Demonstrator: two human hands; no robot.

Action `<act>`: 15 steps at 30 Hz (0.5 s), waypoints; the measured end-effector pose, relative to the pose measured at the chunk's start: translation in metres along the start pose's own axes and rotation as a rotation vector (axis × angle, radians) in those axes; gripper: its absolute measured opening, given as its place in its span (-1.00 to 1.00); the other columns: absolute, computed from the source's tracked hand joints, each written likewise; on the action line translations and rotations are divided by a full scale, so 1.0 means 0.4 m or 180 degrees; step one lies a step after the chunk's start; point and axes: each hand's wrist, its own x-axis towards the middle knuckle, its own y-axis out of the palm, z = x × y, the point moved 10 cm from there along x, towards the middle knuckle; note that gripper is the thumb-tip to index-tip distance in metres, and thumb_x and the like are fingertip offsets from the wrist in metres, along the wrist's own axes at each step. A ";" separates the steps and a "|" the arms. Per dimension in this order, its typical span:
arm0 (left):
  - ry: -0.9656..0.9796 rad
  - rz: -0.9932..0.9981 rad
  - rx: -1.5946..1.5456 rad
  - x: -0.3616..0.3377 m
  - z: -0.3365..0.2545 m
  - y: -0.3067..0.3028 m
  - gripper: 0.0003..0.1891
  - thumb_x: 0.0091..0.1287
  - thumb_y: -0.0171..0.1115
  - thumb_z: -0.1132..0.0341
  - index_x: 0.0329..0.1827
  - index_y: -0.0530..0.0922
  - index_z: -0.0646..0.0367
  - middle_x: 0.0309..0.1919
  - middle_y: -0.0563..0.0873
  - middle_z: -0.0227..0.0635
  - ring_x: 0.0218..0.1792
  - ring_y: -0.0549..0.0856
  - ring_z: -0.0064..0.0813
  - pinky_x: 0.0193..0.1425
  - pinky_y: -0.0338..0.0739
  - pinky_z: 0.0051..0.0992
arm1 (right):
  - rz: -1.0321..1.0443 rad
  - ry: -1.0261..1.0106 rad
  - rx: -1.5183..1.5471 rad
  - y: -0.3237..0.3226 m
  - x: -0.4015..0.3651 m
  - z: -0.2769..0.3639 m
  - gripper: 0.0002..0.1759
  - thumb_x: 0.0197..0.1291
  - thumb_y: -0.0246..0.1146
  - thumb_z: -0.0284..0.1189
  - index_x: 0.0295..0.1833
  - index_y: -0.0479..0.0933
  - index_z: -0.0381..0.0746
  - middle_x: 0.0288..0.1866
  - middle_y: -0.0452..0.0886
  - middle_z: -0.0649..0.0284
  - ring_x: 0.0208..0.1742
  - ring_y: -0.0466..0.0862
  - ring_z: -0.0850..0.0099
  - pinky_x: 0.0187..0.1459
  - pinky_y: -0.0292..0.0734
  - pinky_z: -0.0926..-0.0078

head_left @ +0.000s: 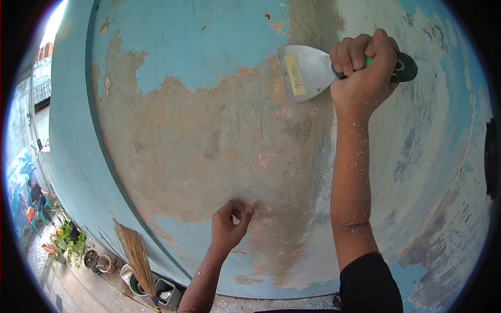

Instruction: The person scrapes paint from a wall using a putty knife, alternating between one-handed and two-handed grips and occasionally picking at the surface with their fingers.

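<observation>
My right hand point(362, 65) is wrapped around the dark handle point(405, 68) of a putty knife, high on the wall. Its wide metal blade point(313, 68) points left against the wall and carries a yellow tape label point(295, 75) with handwriting. Around the blade the wall point(198, 141) shows bare grey-brown patches with ragged edges of blue paint point(209, 41). Lower down, my left hand point(229, 224) is near the wall surface, fingers curled toward the thumb, and nothing shows between them. Pale flecks speckle both forearms.
A raised blue wall edge point(112, 161) runs down the left. At its foot stand a straw broom point(136, 250), a grey bin point(168, 293) and several pots beside green plants point(70, 237). Farther off, a person point(37, 195) sits on a chair.
</observation>
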 end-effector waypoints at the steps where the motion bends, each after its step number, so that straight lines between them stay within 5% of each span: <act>1: 0.0002 0.0018 -0.0001 0.000 -0.004 0.003 -0.74 0.22 0.45 0.28 -0.42 0.54 0.24 -0.63 0.52 -0.43 -0.59 0.44 -0.65 -0.52 0.32 -0.56 | 0.0290 0.0022 -0.0240 0.033 -0.004 0.015 -0.62 0.35 0.14 -0.23 -0.49 0.23 -0.10 -0.68 0.10 0.44 -0.70 0.13 0.59 -0.56 0.08 0.52; 4: -0.0006 -0.0016 0.0015 0.008 -0.012 0.001 -0.73 0.21 0.45 0.27 -0.42 0.54 0.24 -0.63 0.55 -0.39 -0.59 0.48 -0.61 -0.50 0.35 -0.56 | 0.0050 -0.0032 -0.0272 0.003 0.014 0.070 -0.54 0.36 0.09 -0.20 -0.60 0.17 -0.08 -0.71 0.06 0.45 -0.70 0.06 0.58 -0.56 0.05 0.53; 9: -0.0075 0.0025 0.0205 -0.001 -0.014 0.004 -0.72 0.21 0.46 0.26 -0.43 0.53 0.24 -0.60 0.56 -0.33 -0.55 0.52 -0.54 -0.45 0.40 -0.53 | -0.0062 0.0527 -0.0177 0.015 -0.033 -0.054 -0.50 0.41 -0.05 -0.14 -0.62 0.15 -0.05 -0.71 0.03 0.47 -0.71 0.01 0.58 -0.54 0.01 0.57; 11: -0.0089 0.0064 0.0156 -0.009 -0.012 0.001 -0.71 0.21 0.46 0.25 -0.43 0.53 0.24 -0.59 0.56 -0.33 -0.54 0.53 -0.53 -0.44 0.41 -0.53 | -0.0098 -0.0143 -0.0183 0.002 -0.023 0.059 -0.69 0.38 0.05 -0.37 -0.47 0.24 -0.13 -0.72 0.18 0.43 -0.73 0.22 0.58 -0.63 0.19 0.52; 12: -0.0095 0.0075 0.0092 -0.001 -0.012 0.000 -0.71 0.21 0.46 0.25 -0.44 0.53 0.24 -0.59 0.56 -0.32 -0.53 0.54 -0.53 -0.43 0.42 -0.52 | 0.0690 0.0024 0.0892 0.038 -0.009 0.094 -0.67 0.31 0.11 -0.39 -0.52 0.23 -0.13 -0.75 0.20 0.42 -0.75 0.26 0.56 -0.65 0.20 0.52; 13: -0.0074 0.0045 0.0086 0.009 -0.013 -0.001 -0.71 0.21 0.46 0.25 -0.44 0.53 0.24 -0.59 0.56 -0.32 -0.53 0.54 -0.53 -0.43 0.42 -0.52 | 0.0713 0.0009 0.0916 0.039 -0.010 0.063 -0.67 0.31 0.11 -0.39 -0.52 0.23 -0.13 -0.75 0.20 0.42 -0.75 0.26 0.56 -0.65 0.20 0.52; 15: 0.0050 0.0053 0.0216 -0.002 -0.019 0.003 -0.72 0.24 0.45 0.25 -0.42 0.54 0.23 -0.59 0.54 -0.44 -0.54 0.46 -0.69 -0.49 0.31 -0.63 | 0.0061 -0.0261 -0.0088 0.000 -0.034 0.011 -0.65 0.32 0.11 -0.36 -0.53 0.23 -0.12 -0.75 0.18 0.42 -0.75 0.24 0.56 -0.65 0.17 0.51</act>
